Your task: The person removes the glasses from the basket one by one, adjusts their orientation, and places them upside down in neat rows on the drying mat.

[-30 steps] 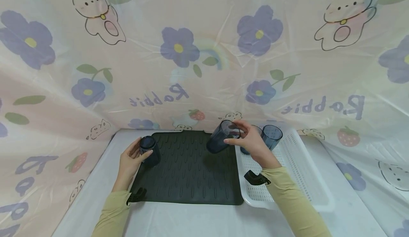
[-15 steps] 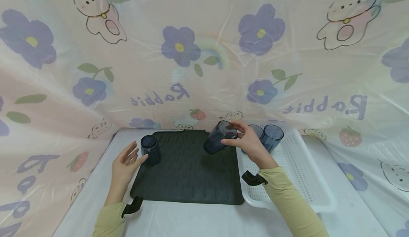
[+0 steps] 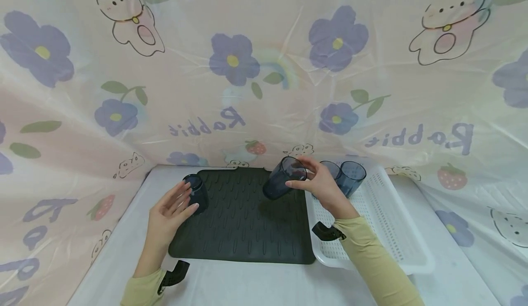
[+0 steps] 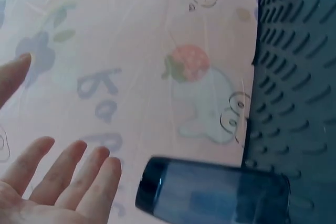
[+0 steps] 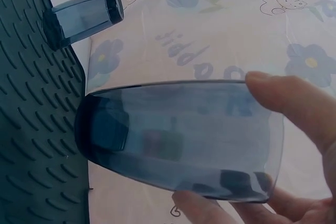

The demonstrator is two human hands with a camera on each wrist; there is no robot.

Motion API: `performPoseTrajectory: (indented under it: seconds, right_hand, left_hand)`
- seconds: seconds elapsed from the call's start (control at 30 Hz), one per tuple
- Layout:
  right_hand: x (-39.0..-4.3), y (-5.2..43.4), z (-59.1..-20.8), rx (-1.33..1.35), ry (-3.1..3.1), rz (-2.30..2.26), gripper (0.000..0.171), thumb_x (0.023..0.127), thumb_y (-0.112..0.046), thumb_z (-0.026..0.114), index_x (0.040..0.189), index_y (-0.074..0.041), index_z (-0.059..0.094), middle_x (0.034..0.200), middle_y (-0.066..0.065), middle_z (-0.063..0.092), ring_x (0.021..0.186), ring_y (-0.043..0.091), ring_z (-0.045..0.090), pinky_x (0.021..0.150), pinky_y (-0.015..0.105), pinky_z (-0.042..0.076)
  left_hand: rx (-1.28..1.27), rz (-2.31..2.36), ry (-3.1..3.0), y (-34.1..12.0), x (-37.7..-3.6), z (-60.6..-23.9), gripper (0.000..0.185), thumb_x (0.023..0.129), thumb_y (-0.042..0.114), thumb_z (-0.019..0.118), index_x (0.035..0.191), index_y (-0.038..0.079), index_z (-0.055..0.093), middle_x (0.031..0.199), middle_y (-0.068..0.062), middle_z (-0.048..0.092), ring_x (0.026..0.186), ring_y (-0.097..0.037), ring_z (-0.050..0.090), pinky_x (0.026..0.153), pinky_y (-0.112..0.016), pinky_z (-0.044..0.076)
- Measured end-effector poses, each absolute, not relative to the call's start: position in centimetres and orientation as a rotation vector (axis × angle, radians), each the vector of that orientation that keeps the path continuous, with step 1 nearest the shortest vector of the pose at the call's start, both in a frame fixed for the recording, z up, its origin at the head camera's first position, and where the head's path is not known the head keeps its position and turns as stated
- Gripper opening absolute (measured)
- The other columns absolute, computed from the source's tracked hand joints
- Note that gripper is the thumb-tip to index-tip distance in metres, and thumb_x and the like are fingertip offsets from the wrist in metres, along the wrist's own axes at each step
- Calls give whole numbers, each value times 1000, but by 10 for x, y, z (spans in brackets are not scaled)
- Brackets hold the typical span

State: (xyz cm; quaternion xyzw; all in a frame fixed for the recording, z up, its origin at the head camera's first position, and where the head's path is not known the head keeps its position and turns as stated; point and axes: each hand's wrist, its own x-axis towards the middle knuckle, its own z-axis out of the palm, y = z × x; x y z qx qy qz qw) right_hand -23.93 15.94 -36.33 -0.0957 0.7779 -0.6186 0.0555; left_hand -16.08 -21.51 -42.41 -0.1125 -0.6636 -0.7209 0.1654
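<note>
A dark blue drinking glass (image 3: 200, 197) stands upside down on the left of the black ridged mat (image 3: 243, 223). My left hand (image 3: 168, 212) is just left of it with fingers spread. The left wrist view shows a gap between the fingers (image 4: 68, 177) and that glass (image 4: 210, 190). My right hand (image 3: 326, 188) grips a second blue glass (image 3: 278, 181) near its rim, thumb on one side and fingers on the other. This glass hangs tilted above the mat's right part, mouth up towards the right and base down to the left.
At the right, a white perforated basket (image 3: 412, 237) stands beside the mat. Two more blue glasses, one (image 3: 354, 177) in plain sight and another (image 3: 333, 170) partly behind my right hand, are at its far left corner. A patterned curtain (image 3: 264, 113) rises behind the white table (image 3: 247, 283).
My left hand has let go of the standing glass, drawn back left, then come slightly nearer again. My right hand has shifted a little left with its glass.
</note>
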Motion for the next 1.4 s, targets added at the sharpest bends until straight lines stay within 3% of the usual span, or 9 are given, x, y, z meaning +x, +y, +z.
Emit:
performPoseTrajectory:
  seconds: [0.17, 0.4, 0.63, 0.87, 1.17, 1.4]
  right_hand:
    - [-239, 159, -363, -304, 2355, -1888, 82, 76, -14, 83, 144, -10, 38, 143, 8, 44, 129, 35, 43, 101, 54, 40]
    - [-237, 158, -362, -319, 2331, -1914, 79, 77, -11, 82, 144, -11, 39, 143, 7, 44, 128, 34, 43, 99, 52, 43]
    - [-235, 158, -362, -358, 2319, -1927, 76, 77, -9, 81, 141, -12, 41, 140, 8, 46, 126, 35, 44, 99, 52, 43]
    - [-232, 158, -361, -378, 2317, -1911, 77, 78, -9, 80, 143, -12, 39, 142, 7, 43, 127, 35, 42, 101, 53, 41]
    - [-230, 156, -361, -418, 2267, -1939, 77, 79, -4, 77, 144, -8, 37, 141, 12, 43, 123, 35, 48, 93, 42, 48]
    - [-228, 154, -362, -417, 2219, -1954, 78, 81, -2, 75, 146, -6, 32, 147, 12, 36, 129, 36, 42, 100, 50, 42]
  left_hand:
    - [-490, -2051, -1928, -201, -165, -423, 66, 82, -13, 67, 141, -5, 40, 139, -27, 44, 126, -30, 47, 101, -38, 39]
    - [-530, -2149, -1973, -176, -175, -428, 64, 84, -8, 68, 142, -1, 42, 139, -23, 45, 127, -39, 44, 101, -43, 40]
    - [-570, -2259, -1944, -149, -184, -435, 60, 86, -6, 67, 140, -5, 41, 138, -26, 45, 126, -45, 42, 99, -43, 42]
    - [-558, -2329, -1964, -132, -189, -439, 62, 87, 0, 68, 142, -2, 40, 140, -24, 44, 128, -40, 42, 98, -33, 46]
    - [-484, -2409, -1990, -117, -196, -442, 64, 88, 4, 69, 144, 5, 39, 141, -18, 45, 130, -36, 42, 99, -33, 45]
    - [-404, -2449, -2047, -109, -204, -450, 61, 88, 11, 70, 143, 14, 43, 140, -10, 48, 129, -30, 45, 103, -40, 42]
